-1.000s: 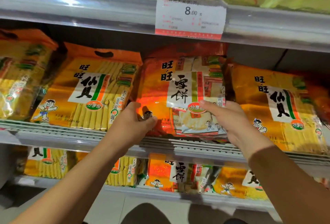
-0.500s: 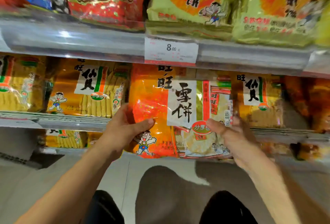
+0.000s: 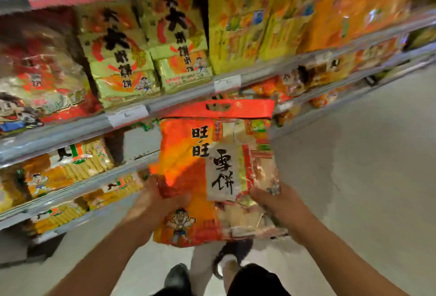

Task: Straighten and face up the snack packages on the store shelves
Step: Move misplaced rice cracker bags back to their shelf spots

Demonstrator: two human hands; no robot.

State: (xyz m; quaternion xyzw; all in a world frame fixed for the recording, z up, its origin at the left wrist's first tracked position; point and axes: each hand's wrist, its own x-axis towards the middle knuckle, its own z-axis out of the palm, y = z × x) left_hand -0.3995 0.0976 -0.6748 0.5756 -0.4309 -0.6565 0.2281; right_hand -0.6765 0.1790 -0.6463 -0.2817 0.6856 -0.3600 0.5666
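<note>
I hold the snack bag (image 3: 188,165) out in front of the shelves, off them, over the floor (image 3: 365,177). My left hand (image 3: 153,203) grips its lower left edge, my right hand (image 3: 276,201) its lower right edge; its handle end points up, overlapping the front edge of the middle shelf (image 3: 70,130). Behind and left of it, that shelf carries upright packs (image 3: 122,59) side by side. One shelf below, more packs (image 3: 68,168) stand left of a gap, which lies just behind the bag's left edge. My shoes (image 3: 177,276) are under the bag.
</note>
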